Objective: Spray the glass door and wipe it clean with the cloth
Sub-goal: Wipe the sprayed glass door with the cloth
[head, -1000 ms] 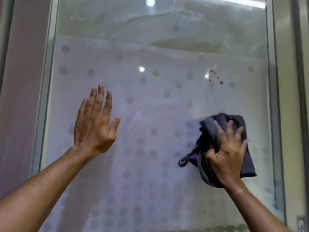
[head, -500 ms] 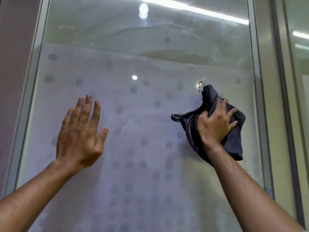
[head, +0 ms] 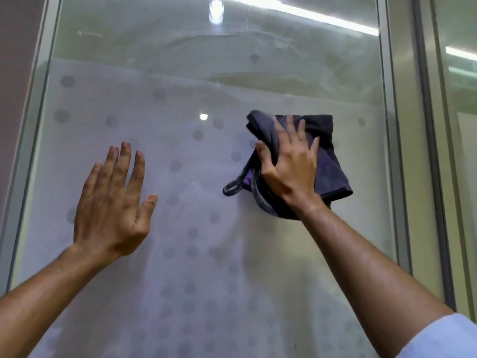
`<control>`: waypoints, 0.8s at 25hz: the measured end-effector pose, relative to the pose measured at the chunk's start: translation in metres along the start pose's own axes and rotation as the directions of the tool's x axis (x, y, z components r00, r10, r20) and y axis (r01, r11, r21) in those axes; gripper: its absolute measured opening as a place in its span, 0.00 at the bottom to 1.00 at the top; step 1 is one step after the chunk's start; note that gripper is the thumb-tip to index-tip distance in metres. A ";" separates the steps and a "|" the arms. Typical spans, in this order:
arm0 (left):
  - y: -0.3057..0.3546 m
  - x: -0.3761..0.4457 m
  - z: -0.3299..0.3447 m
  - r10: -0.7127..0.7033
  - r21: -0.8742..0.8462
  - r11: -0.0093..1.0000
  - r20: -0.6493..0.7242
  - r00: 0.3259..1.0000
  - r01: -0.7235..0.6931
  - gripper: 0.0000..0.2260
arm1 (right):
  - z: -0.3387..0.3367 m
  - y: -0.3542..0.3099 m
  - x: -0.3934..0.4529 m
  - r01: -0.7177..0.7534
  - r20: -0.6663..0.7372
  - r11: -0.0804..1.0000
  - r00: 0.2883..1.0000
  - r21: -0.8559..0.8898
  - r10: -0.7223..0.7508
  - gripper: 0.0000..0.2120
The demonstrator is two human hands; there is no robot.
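The glass door (head: pixel 196 73) fills the view, its lower part frosted white with rows of grey dots. My right hand (head: pixel 289 164) presses a bunched dark grey cloth (head: pixel 327 156) flat against the glass right of centre, fingers spread over it. A small loop of the cloth hangs out at its lower left. My left hand (head: pixel 113 202) lies flat on the glass at the left, fingers straight and holding nothing. No spray bottle is in view. The brown spots seen earlier are hidden under the cloth.
A metal frame post (head: pixel 387 125) runs down the door's right edge, with another glass pane (head: pixel 459 125) beyond it. A second frame strip (head: pixel 38 99) borders the left side beside a dull wall. Ceiling lights reflect in the upper glass.
My right hand has swept the cloth up the glass, over the cluster of brown spots. My left hand has stayed flat on the glass. The view has tilted upward.
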State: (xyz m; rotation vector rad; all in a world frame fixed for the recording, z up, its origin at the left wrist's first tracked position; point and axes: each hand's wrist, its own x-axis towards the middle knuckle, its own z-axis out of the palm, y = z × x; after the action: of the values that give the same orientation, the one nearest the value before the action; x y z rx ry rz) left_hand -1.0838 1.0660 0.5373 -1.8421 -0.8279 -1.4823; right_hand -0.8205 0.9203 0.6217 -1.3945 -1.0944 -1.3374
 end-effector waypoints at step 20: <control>-0.002 -0.001 -0.001 0.001 -0.023 1.000 0.008 1.000 -0.001 0.34 | -0.012 0.031 -0.011 -0.266 -0.044 0.953 0.964 -0.144 0.262 0.29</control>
State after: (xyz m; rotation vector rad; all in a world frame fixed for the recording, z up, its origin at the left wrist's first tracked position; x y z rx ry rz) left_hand -1.0864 1.0663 0.5362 -1.8660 -0.8172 -1.4906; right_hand -0.7935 0.9021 0.6103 -1.5682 -0.7713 -1.2556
